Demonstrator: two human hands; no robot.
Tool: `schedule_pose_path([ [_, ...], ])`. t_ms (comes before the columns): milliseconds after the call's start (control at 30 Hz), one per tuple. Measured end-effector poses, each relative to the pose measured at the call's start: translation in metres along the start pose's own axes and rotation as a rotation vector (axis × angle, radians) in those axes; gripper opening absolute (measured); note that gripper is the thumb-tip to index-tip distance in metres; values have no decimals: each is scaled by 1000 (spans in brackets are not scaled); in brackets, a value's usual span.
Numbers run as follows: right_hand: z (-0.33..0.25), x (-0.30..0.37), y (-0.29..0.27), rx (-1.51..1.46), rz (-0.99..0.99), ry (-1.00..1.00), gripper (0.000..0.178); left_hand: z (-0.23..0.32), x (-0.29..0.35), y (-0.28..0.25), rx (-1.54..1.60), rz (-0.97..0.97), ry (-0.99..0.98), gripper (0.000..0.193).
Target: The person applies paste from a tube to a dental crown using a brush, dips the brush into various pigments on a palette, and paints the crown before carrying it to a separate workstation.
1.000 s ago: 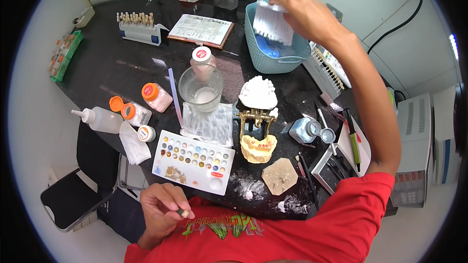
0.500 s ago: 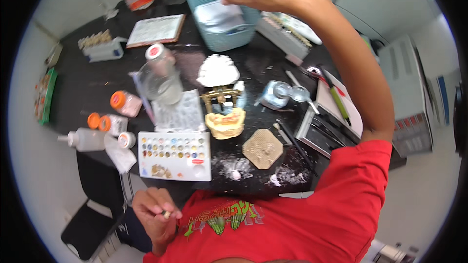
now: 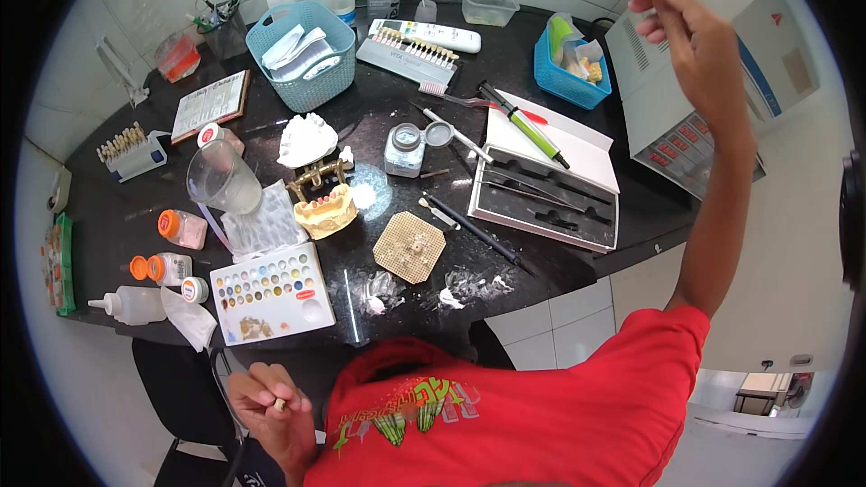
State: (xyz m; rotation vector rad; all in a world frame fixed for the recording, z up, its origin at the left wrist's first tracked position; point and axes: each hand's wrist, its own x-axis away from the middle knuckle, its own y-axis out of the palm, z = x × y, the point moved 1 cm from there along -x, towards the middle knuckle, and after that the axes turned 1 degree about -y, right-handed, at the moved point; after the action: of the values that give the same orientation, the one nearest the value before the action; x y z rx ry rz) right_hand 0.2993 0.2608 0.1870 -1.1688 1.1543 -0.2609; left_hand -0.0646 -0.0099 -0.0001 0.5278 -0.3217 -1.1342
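Low at the left, beside my red shirt, my left hand (image 3: 271, 401) is closed with its fingertips pinching a small cream, tooth-like dental piece (image 3: 280, 404). My right hand (image 3: 690, 36) is raised at the far right, holding nothing I can see, its fingers stretched out and partly bent. It is nearest to a white and grey machine (image 3: 690, 149) with red displays. On the black table, a yellow dental cast (image 3: 327, 214) and a white dental cast (image 3: 307, 140) are joined by a brass articulator (image 3: 316, 178). A tan honeycomb firing tray (image 3: 397, 252) lies to their right.
A white palette (image 3: 244, 316) of coloured stains lies near the front edge, with a glass beaker (image 3: 216, 185) behind it. An opened tool case (image 3: 577, 230), a blue jar (image 3: 404, 162), a blue basket (image 3: 311, 81) and a smaller blue basket (image 3: 550, 81) stand farther right or back.
The view has swung to the right. My right hand has moved from over the larger blue basket toward the machine. My left hand still pinches the dental piece.
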Motion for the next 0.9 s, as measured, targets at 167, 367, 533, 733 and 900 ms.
schedule_pose_path([
  [167,15,43,34,9,10,210,22,5,2,-3,-38,-47,43,33],
  [367,-2,101,25,-127,161,580,19,4,-11,-4,29,-84,7,28],
  [533,-14,115,28,-308,331,598,28,22,-26,11,45,-148,-78,25],
  [733,-23,99,-8,-234,491,556,23,73,-31,58,5,-161,-175,23],
  [900,-49,65,-122,-165,834,269,18,116,-26,115,-41,-211,-320,23],
])
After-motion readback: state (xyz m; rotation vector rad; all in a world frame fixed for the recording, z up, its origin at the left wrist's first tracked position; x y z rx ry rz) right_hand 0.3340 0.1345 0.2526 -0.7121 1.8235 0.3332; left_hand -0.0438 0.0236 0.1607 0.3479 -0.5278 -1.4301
